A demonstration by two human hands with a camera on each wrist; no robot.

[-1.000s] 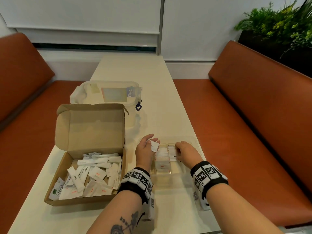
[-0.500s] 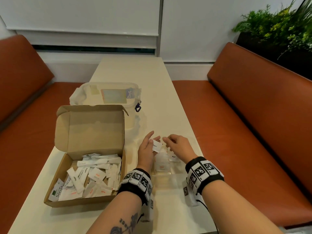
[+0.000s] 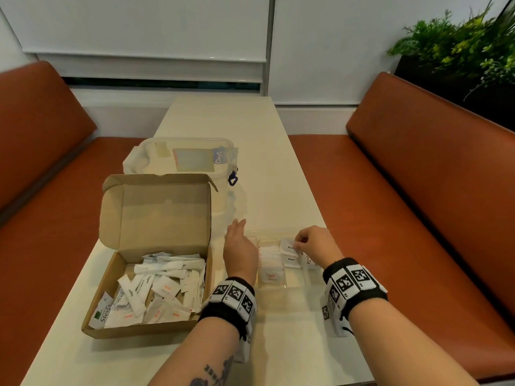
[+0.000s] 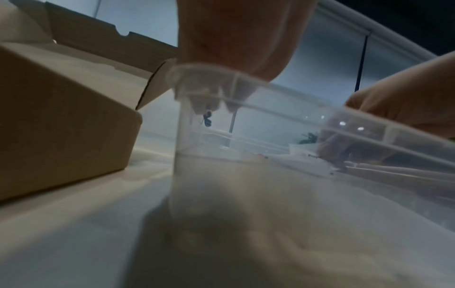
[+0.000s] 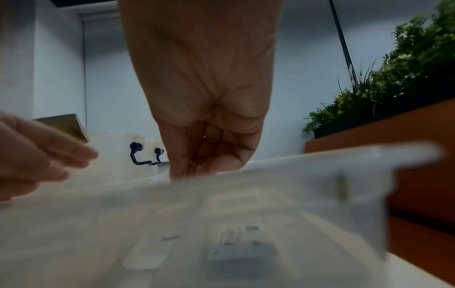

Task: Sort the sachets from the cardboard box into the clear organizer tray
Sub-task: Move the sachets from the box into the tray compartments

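Observation:
An open cardboard box (image 3: 111,274) at the left holds several white sachets (image 3: 156,288). To its right the clear organizer tray (image 3: 292,284) lies on the table, with sachets in its compartments. My right hand (image 3: 312,243) pinches a small white pepper sachet (image 3: 287,245) over a middle compartment; the right wrist view shows its fingers (image 5: 197,161) curled down onto the sachet (image 5: 161,178). My left hand (image 3: 239,246) rests at the tray's left edge, fingers straight and holding nothing. In the left wrist view that hand (image 4: 234,39) sits over the tray's rim (image 4: 246,78).
A lidded clear plastic container (image 3: 184,160) with a blue latch stands behind the box. The narrow cream table (image 3: 278,176) runs between two orange benches (image 3: 418,190). Green plants (image 3: 459,43) sit behind the right bench.
The sachet passed from my left hand to my right hand, which carried it right over the tray. My left hand opened and moved to the tray's left edge.

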